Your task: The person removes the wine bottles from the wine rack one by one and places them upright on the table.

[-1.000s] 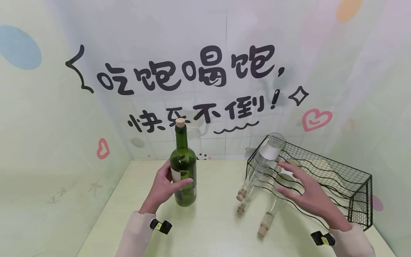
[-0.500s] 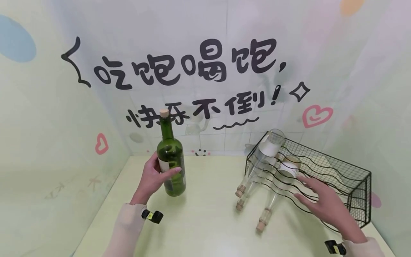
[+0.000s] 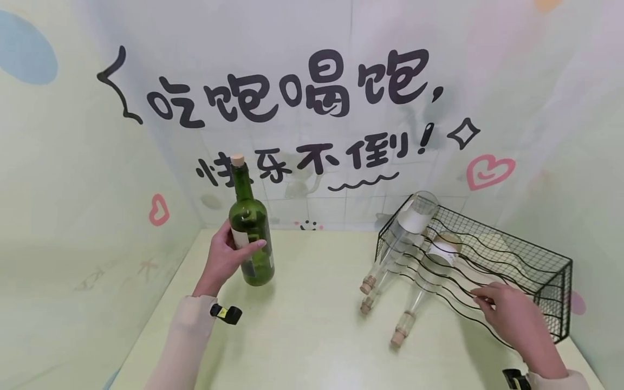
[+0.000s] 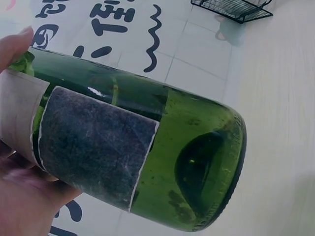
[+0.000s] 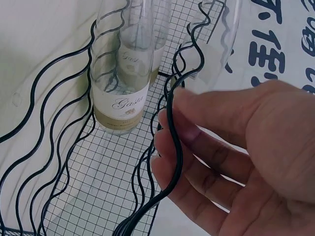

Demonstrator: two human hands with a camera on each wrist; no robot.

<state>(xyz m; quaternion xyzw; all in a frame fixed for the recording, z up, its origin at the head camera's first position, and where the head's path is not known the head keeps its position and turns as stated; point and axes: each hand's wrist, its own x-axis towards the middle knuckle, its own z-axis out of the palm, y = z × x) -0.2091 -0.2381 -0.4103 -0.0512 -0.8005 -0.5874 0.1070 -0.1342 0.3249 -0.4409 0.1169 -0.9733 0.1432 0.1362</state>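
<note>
Left hand (image 3: 221,260) grasped green bottle (image 3: 248,214), near-upright over table (image 3: 312,292), well apart from rack (image 3: 512,236); right hand (image 3: 519,319) pinched rack's wavy wire (image 5: 178,152), near clear bottles (image 3: 442,253); step seemed steadying rack, bottle ready; next move likely called for tilting bottle like clear ones.

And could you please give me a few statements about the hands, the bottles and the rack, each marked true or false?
1. The left hand grips the green bottle. True.
2. The green bottle's neck is unstoppered. False: a cork sits in it.
3. The right hand holds a wavy wire of the black rack. True.
4. Three clear bottles lie on the rack. True.
5. The clear bottles' corked ends point toward the lettered wall. False: they point away from it.
</note>
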